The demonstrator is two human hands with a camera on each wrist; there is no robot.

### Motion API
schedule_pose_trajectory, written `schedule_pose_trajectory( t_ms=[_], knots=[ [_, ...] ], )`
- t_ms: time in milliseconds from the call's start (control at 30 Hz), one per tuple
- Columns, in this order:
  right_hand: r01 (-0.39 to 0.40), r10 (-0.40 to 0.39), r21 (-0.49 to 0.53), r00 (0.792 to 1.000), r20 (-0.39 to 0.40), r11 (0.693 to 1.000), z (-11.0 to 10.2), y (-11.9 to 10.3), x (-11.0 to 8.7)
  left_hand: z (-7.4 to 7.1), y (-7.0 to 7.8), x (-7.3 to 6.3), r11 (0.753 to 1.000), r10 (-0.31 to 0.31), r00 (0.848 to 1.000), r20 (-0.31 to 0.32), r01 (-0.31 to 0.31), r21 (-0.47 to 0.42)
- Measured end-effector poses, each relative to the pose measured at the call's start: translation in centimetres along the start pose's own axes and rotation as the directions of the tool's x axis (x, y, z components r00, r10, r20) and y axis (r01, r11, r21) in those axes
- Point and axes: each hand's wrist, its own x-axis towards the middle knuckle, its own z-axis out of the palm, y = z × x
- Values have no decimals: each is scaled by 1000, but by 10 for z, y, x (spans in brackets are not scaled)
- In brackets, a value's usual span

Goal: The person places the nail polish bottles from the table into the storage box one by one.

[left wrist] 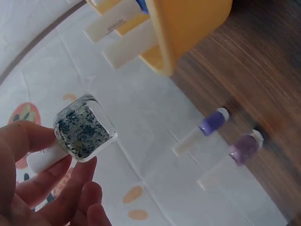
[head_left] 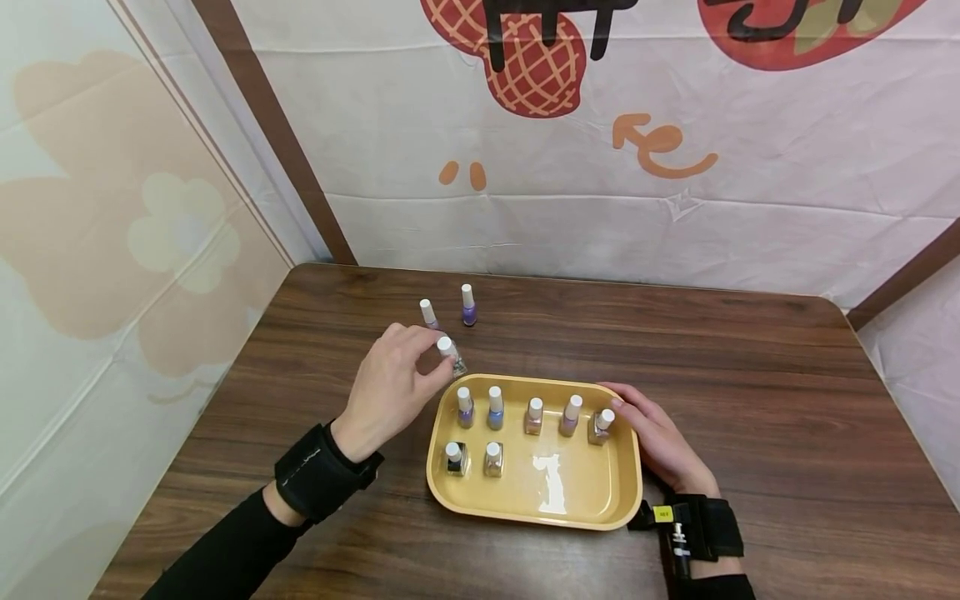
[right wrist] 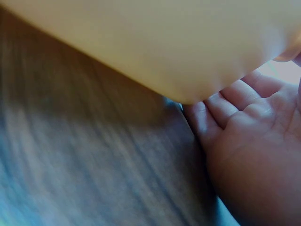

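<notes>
My left hand (head_left: 390, 379) pinches a nail polish bottle (left wrist: 84, 129) by its white cap, just beyond the far left corner of the yellow tray (head_left: 532, 518). Dark and pale flecks show through the bottle's clear square glass, which is tilted in the left wrist view. On the tray's right end, my right hand (head_left: 663, 437) grips the rim, its thumb over the edge and its fingers along the outer wall. Inside the tray several white-capped polish bottles stand in two rows, among them a blue one (head_left: 496, 417) and a black one (head_left: 455, 464).
Behind the left hand, a purple polish bottle (head_left: 468, 313) and a mauve one (left wrist: 245, 149) stand on the brown wooden table (head_left: 750, 375). A printed white cloth (head_left: 585, 225) hangs past the table's far edge.
</notes>
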Motion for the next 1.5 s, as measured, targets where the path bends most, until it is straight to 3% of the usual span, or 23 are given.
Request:
schedule_pose_trajectory(
  t_ms=[200, 667, 867, 1500],
  knots=[
    [-6, 6, -9, 1000, -4, 1000, 0, -1, -1, -1, 8, -2, 998, 66, 998, -7, -66, -3],
    [-22, 22, -17, 1000, -18, 1000, 0, -1, 0, 0, 28, -8, 990, 134, 990, 42, -131, -58],
    [-17, 16, -20, 1000, -12, 1000, 0, -1, 0, 1, 34, -11, 988, 141, 989, 51, -137, -64],
    [-21, 21, -25, 1000, -11, 999, 0, -3, -1, 14, 49, -21, 985, 170, 971, 167, -161, -68]
  ],
)
